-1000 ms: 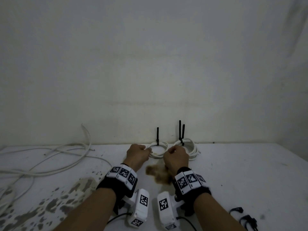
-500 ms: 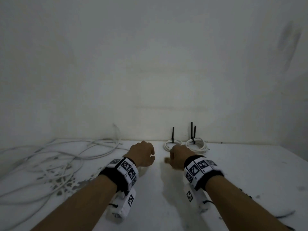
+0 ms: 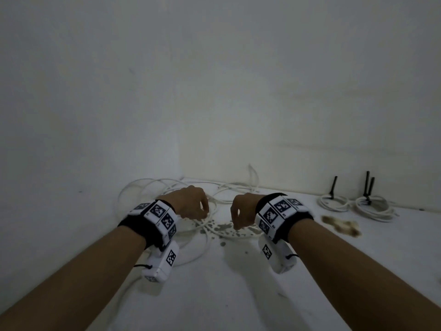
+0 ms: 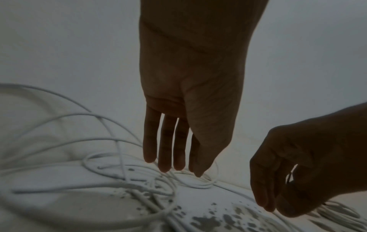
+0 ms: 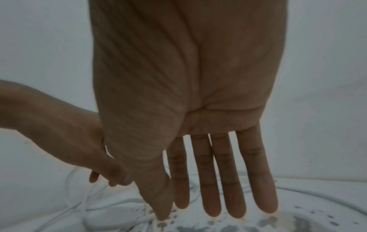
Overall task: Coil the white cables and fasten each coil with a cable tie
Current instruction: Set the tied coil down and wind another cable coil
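A tangle of loose white cables (image 3: 207, 242) lies on the white table in the left corner. My left hand (image 3: 191, 204) hangs over it with straight fingers pointing down, fingertips (image 4: 170, 163) just above a cable loop (image 4: 198, 186); I cannot tell if they touch. My right hand (image 3: 241, 213) is beside it on the right, fingers (image 5: 214, 196) extended down over the cables (image 5: 87, 208) and holding nothing. Two finished coils (image 3: 333, 204) (image 3: 374, 209) lie at the back right, each bound by a black cable tie (image 3: 333, 187) that sticks up.
The white wall closes the table at the back and on the left. A brown stain (image 3: 341, 225) marks the table in front of the coils, and grey flaked patches (image 3: 224, 226) lie under the loose cables.
Both hands have moved left, away from the two tied coils, to the loose cable tangle. Their fingers, curled at the coils before, now hang straight.
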Motion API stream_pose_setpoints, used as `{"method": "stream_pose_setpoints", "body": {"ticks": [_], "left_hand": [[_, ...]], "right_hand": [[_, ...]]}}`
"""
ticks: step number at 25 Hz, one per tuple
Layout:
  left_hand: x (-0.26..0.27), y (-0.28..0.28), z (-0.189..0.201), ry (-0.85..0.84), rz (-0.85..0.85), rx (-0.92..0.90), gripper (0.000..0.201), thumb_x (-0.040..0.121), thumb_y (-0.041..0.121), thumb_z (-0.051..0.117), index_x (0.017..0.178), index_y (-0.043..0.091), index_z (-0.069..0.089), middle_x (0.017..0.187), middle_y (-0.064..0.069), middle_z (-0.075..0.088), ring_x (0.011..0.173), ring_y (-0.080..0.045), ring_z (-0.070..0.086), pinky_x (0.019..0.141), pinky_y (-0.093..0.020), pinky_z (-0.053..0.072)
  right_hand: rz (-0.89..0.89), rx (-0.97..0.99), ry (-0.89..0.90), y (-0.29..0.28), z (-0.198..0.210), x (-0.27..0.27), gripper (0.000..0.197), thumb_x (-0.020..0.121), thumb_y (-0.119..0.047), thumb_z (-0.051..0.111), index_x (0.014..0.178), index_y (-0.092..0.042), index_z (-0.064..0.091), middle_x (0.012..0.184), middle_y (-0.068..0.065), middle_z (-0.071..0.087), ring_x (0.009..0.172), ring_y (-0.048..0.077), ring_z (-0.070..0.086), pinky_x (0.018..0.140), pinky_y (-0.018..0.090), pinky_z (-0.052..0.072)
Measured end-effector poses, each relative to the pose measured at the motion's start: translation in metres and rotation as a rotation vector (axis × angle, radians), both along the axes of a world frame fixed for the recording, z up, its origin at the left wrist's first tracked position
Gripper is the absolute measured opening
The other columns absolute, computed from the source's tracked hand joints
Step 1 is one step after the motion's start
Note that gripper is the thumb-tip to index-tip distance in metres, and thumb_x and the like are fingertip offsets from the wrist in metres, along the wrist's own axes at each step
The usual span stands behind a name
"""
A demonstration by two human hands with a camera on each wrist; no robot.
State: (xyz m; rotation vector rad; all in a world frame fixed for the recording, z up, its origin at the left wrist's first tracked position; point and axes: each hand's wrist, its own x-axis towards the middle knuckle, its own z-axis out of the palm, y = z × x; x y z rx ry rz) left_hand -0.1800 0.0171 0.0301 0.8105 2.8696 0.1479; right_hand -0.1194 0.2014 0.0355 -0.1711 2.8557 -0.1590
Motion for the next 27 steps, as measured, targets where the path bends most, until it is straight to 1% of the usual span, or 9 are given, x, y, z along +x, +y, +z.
{"method": "stream_pose_setpoints", "body": {"ticks": [3,6,9,11,14,17,20,23,27], "left_hand": [[-0.004,-0.045,-0.010,-0.055,0.078,0.005,0.022,0.086,0.032,0.070,0.106,0.025,0.073,0.103,0.002,0.066,0.080,-0.020,0.069,0.071,-0.032,0.061],[-0.011,-0.075,-0.023,-0.078,0.131,0.029,0.022,0.084,0.028,0.072,0.106,0.023,0.072,0.101,0.001,0.065,0.086,-0.021,0.069,0.072,-0.032,0.061],[-0.018,-0.089,-0.034,-0.116,0.163,0.068,0.027,0.084,0.026,0.073,0.110,0.020,0.071,0.099,0.001,0.064,0.083,-0.018,0.066,0.058,-0.022,0.055],[-0.021,-0.091,-0.040,-0.139,0.158,0.072,0.033,0.084,0.033,0.073,0.115,0.021,0.069,0.103,0.000,0.063,0.086,-0.019,0.065,0.061,-0.022,0.054],[-0.025,-0.081,-0.050,-0.117,0.126,0.020,0.051,0.082,0.054,0.070,0.126,0.028,0.061,0.119,0.001,0.058,0.104,-0.017,0.058,0.093,-0.031,0.050],[-0.025,-0.062,-0.060,-0.121,0.097,-0.057,0.059,0.085,0.059,0.062,0.135,0.029,0.054,0.137,-0.001,0.049,0.128,-0.021,0.047,0.107,-0.035,0.039],[-0.027,-0.044,-0.065,-0.115,0.094,-0.036,0.045,0.095,0.052,0.052,0.122,0.019,0.064,0.130,-0.008,0.057,0.118,-0.026,0.055,0.097,-0.034,0.045],[-0.033,-0.033,-0.066,-0.068,0.117,0.018,0.039,0.101,0.035,0.044,0.100,0.004,0.067,0.109,-0.015,0.067,0.097,-0.029,0.063,0.082,-0.032,0.049],[-0.033,-0.022,-0.050,0.087,0.175,0.207,0.026,0.085,0.050,0.065,0.088,0.025,0.058,0.097,0.000,0.067,0.091,-0.019,0.065,0.080,-0.029,0.052]], "right_hand": [[0.052,-0.011,-0.006,-0.033,-0.022,-0.019,0.033,0.088,-0.020,0.073,0.116,-0.006,0.066,0.104,0.007,0.063,0.089,0.023,0.056,0.075,0.031,0.045],[0.058,0.048,-0.004,-0.051,-0.046,-0.034,0.046,0.086,-0.025,0.075,0.126,-0.007,0.059,0.130,0.013,0.057,0.113,0.033,0.057,0.087,0.039,0.051],[0.031,0.121,-0.030,-0.051,-0.060,-0.040,0.052,0.083,-0.022,0.078,0.127,-0.005,0.058,0.134,0.017,0.055,0.118,0.035,0.057,0.096,0.044,0.053],[0.023,0.124,-0.062,-0.046,-0.054,-0.036,0.043,0.088,-0.016,0.071,0.127,-0.001,0.061,0.132,0.019,0.059,0.118,0.035,0.059,0.094,0.043,0.052],[0.037,-0.010,0.036,-0.032,-0.015,-0.024,0.028,0.092,-0.024,0.061,0.113,-0.009,0.072,0.118,0.010,0.068,0.106,0.027,0.064,0.086,0.035,0.052],[0.049,-0.071,0.215,-0.018,0.049,-0.010,0.022,0.091,-0.037,0.063,0.097,-0.019,0.075,0.093,-0.003,0.066,0.088,0.017,0.059,0.080,0.027,0.045],[0.033,-0.190,0.427,-0.004,0.108,0.003,0.023,0.089,-0.041,0.069,0.088,-0.019,0.076,0.073,-0.011,0.058,0.071,0.008,0.054,0.071,0.022,0.040],[-0.070,-0.515,0.714,0.015,0.153,0.015,0.024,0.091,-0.037,0.069,0.081,-0.016,0.074,0.051,-0.006,0.046,0.042,0.004,0.039,0.045,0.018,0.033],[-0.116,-0.725,0.888,0.032,0.193,0.028,0.028,0.093,-0.038,0.066,0.081,-0.014,0.075,0.035,-0.011,0.033,0.030,0.008,0.024,0.039,0.020,0.024]]}}
